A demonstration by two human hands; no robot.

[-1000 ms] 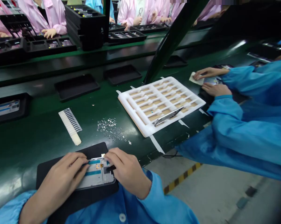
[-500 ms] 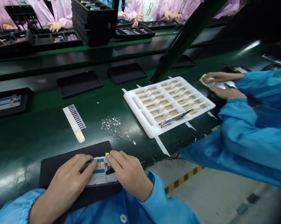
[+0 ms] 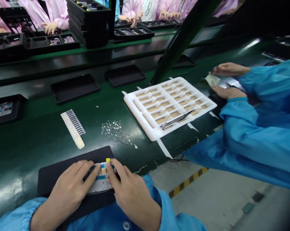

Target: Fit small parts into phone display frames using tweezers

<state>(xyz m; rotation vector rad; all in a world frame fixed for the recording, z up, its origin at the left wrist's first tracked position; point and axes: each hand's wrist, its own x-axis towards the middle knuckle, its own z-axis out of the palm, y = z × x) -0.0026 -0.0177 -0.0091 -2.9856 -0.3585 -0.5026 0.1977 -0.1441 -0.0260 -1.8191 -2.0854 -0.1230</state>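
Observation:
A white phone frame [image 3: 99,181] with a blue strip lies in a black tray [image 3: 51,173] at the near edge of the green bench. My left hand [image 3: 71,186] lies over its left side with fingers stretched flat, holding it down. My right hand [image 3: 127,189] covers its right side, fingertips pressed on the frame near a small yellow tab [image 3: 107,159]. A scatter of tiny metal parts [image 3: 115,132] lies just beyond the tray.
A white foam tray [image 3: 135,109] holds brown strips and metal tweezers [image 3: 176,119]. A barcode label strip [image 3: 73,126] lies to the left. Black trays [image 3: 74,88] sit on the belt behind. A co-worker's blue sleeve [image 3: 255,128] and hands are at right; pink-coated people work opposite.
My right hand has slid left over the frame, hiding the dark tool it held. The view has shifted slightly. The co-worker's far hand lifted its white cloth.

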